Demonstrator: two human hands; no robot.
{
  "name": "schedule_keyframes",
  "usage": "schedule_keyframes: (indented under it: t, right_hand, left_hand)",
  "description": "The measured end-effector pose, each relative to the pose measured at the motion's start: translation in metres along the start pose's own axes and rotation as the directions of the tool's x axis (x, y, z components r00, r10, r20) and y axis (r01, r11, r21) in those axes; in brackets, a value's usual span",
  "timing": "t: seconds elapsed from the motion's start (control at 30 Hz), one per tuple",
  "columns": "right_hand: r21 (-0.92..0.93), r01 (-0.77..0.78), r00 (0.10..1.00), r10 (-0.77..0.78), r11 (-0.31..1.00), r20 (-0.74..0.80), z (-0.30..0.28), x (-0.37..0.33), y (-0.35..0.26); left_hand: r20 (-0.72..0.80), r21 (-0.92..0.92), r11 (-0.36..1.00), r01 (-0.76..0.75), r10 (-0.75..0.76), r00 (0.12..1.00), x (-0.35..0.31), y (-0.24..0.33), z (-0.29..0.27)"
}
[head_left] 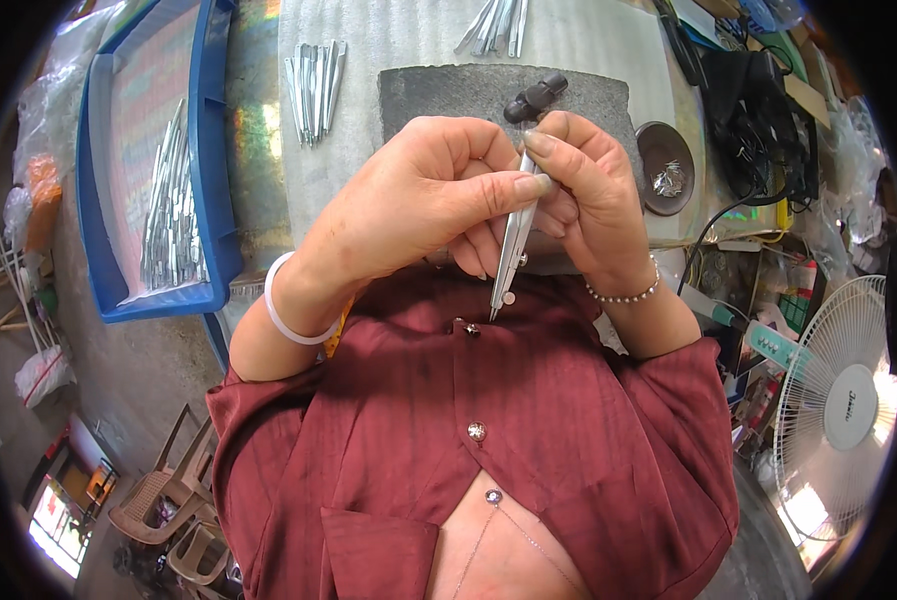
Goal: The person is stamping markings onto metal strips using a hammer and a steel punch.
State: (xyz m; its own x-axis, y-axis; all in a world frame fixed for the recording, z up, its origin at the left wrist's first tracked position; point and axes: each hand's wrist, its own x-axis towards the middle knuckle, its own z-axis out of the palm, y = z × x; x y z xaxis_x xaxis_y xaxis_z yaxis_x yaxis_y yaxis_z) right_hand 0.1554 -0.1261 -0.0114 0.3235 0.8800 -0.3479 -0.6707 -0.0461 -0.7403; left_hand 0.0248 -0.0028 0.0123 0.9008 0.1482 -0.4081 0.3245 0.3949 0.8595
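Observation:
Both hands meet over the near edge of the worktable, in front of my chest. My left hand (418,195) is closed, its thumb and fingers pinching a slim silver metal piece (513,245) with narrow legs and a pointed lower end. My right hand (598,185) is closed on the upper part of the same piece. A small round, coin-like part shows beside its lower end. The piece slants down toward my shirt, and my fingers partly hide it. Just beyond the fingertips, a dark knobbed object (535,97) lies over a dark grey slab (438,90).
Slim silver strips (314,90) lie on the white sheet at left, with more strips (495,25) at the far side. A blue tray (223,130) at left holds several more. At right are a round brown dish (665,140) of small metal parts and a fan (838,410).

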Motion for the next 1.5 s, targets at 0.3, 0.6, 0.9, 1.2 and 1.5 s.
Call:
schedule_keyframes:
  t: [0.3,0.6,0.9,1.2,1.5]
  right_hand:
    - [-0.026,0.157,0.984,-0.158,0.987,-0.079,0.001,-0.013,0.005]
    - [0.090,0.232,0.967,-0.219,0.969,-0.133,-0.004,-0.022,0.005]
    - [0.168,0.275,0.959,-0.259,0.947,-0.111,-0.006,-0.025,0.008]
    - [0.105,0.291,0.952,-0.277,0.951,-0.129,-0.008,-0.025,0.014]
    - [0.126,0.247,0.961,-0.226,0.961,-0.158,-0.005,-0.024,0.018]
  left_hand:
    - [0.166,0.092,0.996,0.004,-0.019,0.986,0.010,0.013,-0.002]
    - [0.236,0.036,0.999,0.018,-0.026,0.971,0.020,0.025,0.008]
    - [0.280,-0.015,0.999,0.041,-0.035,0.959,0.025,0.027,0.014]
    - [0.282,0.004,0.996,0.086,-0.084,0.956,0.025,0.027,0.011]
    - [0.293,-0.057,0.985,0.163,-0.139,0.946,0.027,0.018,0.003]
